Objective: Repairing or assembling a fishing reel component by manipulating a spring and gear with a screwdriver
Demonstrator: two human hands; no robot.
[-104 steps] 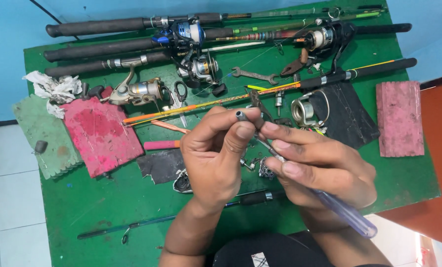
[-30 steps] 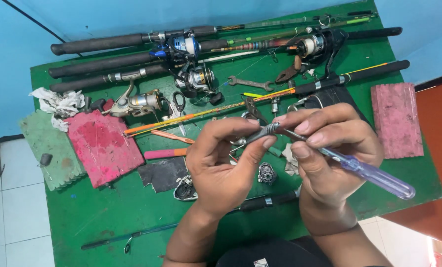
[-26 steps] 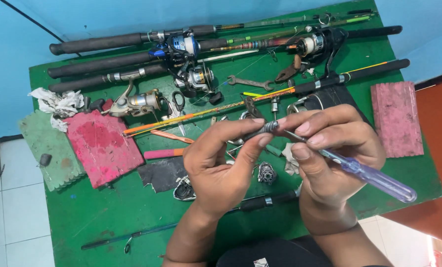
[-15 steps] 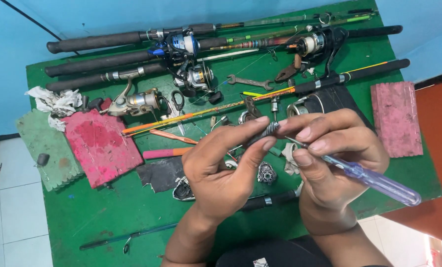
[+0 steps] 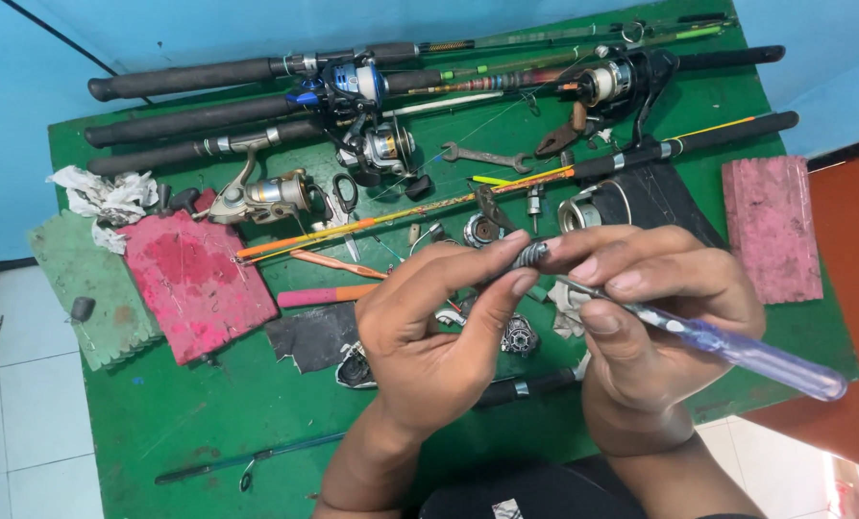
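Observation:
My left hand (image 5: pixel 429 327) pinches a small grey metal reel part (image 5: pixel 528 256) between thumb and fingertips above the green table (image 5: pixel 160 413). My right hand (image 5: pixel 655 312) grips a screwdriver with a clear blue handle (image 5: pixel 751 354); its shaft points at the small part, and the right fingertips also touch that part. Under my hands lie more reel pieces, among them a dark round gear piece (image 5: pixel 519 336) and a silver spool (image 5: pixel 583 211).
Several fishing rods with spinning reels (image 5: pixel 372 96) lie along the far edge. A red foam pad (image 5: pixel 197 284), a green foam pad (image 5: pixel 84 288), a pink foam block (image 5: pixel 771 226), a wrench (image 5: pixel 482 156), pliers (image 5: pixel 559 135), scissors (image 5: pixel 343 197) and a crumpled rag (image 5: pixel 103 197) lie around.
Earlier my hands sat lower and further left with the screwdriver pointing down; they have come together higher over the parts. In the last second they barely move.

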